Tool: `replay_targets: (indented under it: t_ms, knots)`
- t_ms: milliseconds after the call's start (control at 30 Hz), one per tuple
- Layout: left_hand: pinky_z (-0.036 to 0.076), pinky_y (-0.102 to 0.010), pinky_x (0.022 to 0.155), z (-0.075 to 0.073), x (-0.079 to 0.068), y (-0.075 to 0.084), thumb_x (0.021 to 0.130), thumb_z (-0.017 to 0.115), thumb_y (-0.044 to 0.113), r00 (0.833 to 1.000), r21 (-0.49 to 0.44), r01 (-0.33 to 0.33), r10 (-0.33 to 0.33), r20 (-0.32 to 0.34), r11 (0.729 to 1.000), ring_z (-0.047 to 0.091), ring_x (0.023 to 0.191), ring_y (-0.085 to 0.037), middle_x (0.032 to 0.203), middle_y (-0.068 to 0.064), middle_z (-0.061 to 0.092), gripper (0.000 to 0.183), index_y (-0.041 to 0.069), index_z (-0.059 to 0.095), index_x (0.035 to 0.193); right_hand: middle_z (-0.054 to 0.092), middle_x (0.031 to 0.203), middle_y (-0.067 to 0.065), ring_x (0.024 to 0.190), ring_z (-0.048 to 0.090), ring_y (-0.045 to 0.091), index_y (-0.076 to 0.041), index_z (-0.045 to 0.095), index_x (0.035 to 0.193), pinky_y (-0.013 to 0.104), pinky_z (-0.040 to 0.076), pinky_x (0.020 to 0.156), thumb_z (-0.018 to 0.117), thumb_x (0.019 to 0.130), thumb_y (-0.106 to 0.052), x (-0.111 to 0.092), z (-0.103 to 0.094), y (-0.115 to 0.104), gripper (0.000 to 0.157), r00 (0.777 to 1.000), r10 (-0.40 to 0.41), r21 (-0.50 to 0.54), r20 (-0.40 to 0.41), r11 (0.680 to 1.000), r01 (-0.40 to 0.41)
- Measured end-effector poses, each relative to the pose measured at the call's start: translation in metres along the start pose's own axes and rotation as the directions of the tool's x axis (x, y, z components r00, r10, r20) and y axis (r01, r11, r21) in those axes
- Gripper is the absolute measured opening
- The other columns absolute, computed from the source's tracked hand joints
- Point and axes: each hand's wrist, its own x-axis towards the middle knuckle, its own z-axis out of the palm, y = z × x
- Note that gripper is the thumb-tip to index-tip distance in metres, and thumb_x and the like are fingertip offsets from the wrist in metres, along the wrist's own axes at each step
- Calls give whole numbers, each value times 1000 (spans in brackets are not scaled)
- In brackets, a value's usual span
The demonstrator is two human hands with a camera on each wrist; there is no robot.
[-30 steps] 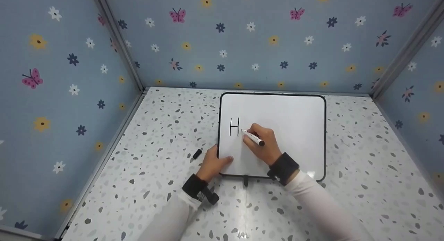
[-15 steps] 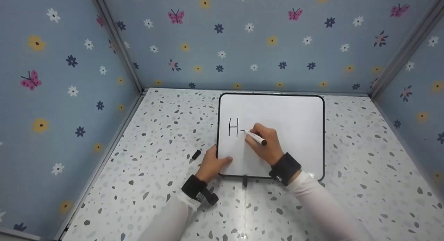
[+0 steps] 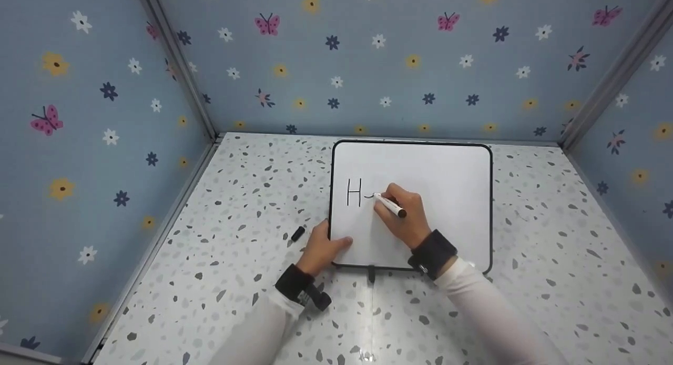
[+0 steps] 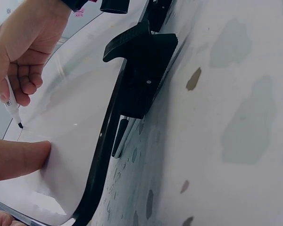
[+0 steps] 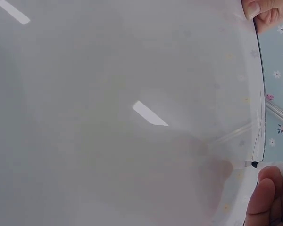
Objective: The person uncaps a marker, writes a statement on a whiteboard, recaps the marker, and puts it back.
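Observation:
A white whiteboard (image 3: 447,196) with a black frame lies on the speckled table. My right hand (image 3: 405,215) pinches a white marker (image 3: 389,205) with a dark end, its tip at the board just right of a black letter H (image 3: 354,192). A short curved stroke (image 3: 368,196) runs up to the tip. My left hand (image 3: 322,247) grips the board's left edge near the lower corner, thumb (image 4: 23,159) on the white surface and fingers beyond the frame. In the right wrist view the marker's black tip (image 5: 254,165) touches the board.
A black marker cap (image 3: 298,234) lies on the table left of the board. A black clip-like piece (image 4: 139,66) sticks out from the board's lower edge. Blue flowered panels (image 3: 368,65) stand behind and at both sides of the speckled table (image 3: 252,196).
The right hand has moved slightly right with the marker, and a short curved stroke now shows beside the H. The left hand has kept its grip on the board's edge.

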Motion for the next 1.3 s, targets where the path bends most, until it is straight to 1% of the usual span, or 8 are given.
replay_targets:
  t_ms: [233, 467, 733, 1100, 1300]
  knots:
    - [50, -55, 120, 0, -2, 1, 92, 76, 8, 999, 13, -38, 38, 0, 999, 66, 135, -42, 145, -27, 67, 60, -4, 58, 148, 57, 62, 7, 58, 39, 8, -3, 55, 78, 22, 29, 55, 67, 82, 6, 2, 2, -1, 15, 1000, 8, -29, 0, 1000, -8]
    - [50, -54, 121, 0, -1, 0, 92, 77, 8, 999, 2, -35, 35, -10, 999, 66, 135, -41, 146, -27, 67, 61, -3, 58, 149, 59, 63, 8, 58, 40, 7, -4, 56, 79, 22, 31, 54, 67, 83, 5, 3, 7, -3, 15, 1000, 15, -49, -9, 999, -15]
    - [51, -54, 119, 1, -1, -1, 91, 77, 6, 999, 1, -42, 42, -9, 999, 68, 133, -40, 145, -26, 68, 61, -3, 59, 149, 61, 64, 9, 58, 42, 9, -3, 58, 80, 23, 32, 55, 67, 84, 2, 3, 12, -5, 12, 999, 41, -46, 18, 998, -40]
    - [52, -53, 118, 0, -1, 2, 92, 77, 9, 1000, 24, -9, 9, -14, 1000, 68, 131, -39, 143, -25, 69, 59, -3, 59, 147, 60, 64, 9, 59, 42, 7, -3, 58, 79, 23, 33, 55, 70, 84, 3, -1, 15, -8, 14, 1000, 19, -41, 13, 999, -19]
    - [52, -54, 119, 0, -2, 2, 92, 77, 8, 999, 19, -38, 38, -3, 999, 67, 134, -40, 145, -26, 67, 61, -4, 58, 149, 64, 64, 8, 58, 43, 6, -3, 60, 78, 20, 34, 55, 69, 83, 3, -5, 15, -8, 13, 999, 13, -18, 31, 1000, -12]
